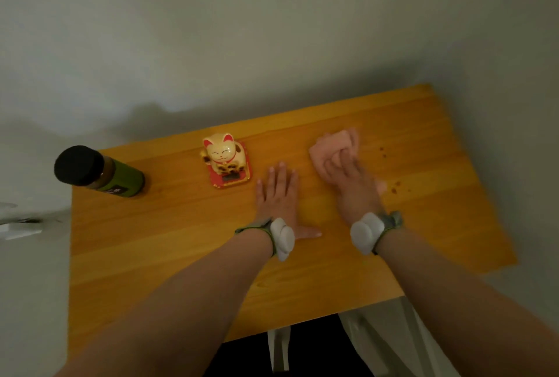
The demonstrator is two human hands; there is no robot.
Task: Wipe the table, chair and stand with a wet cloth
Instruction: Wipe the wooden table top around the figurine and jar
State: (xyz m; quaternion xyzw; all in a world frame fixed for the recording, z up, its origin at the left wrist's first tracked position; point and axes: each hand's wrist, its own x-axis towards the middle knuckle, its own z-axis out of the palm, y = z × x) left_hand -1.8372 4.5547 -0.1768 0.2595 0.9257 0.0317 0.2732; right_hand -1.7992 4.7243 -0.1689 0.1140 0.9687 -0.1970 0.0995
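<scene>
While the right hand [348, 177] clenches the soft, bunched pink cloth [335, 146], it presses on the orange wooden surface [423, 225].
Limp and light, the cloth needs a wadded grip; the left hand [279, 195] lies flat, released.

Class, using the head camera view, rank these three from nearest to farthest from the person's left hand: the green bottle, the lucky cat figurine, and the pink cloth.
Measured from the left hand, flat on the table:
1. Pink cloth, just to its right, gripped by the right hand.
2. Lucky cat figurine, to its left and slightly farther back; close to the cloth's distance, so a narrow call.
3. Green bottle, far left near the table's edge.
</scene>
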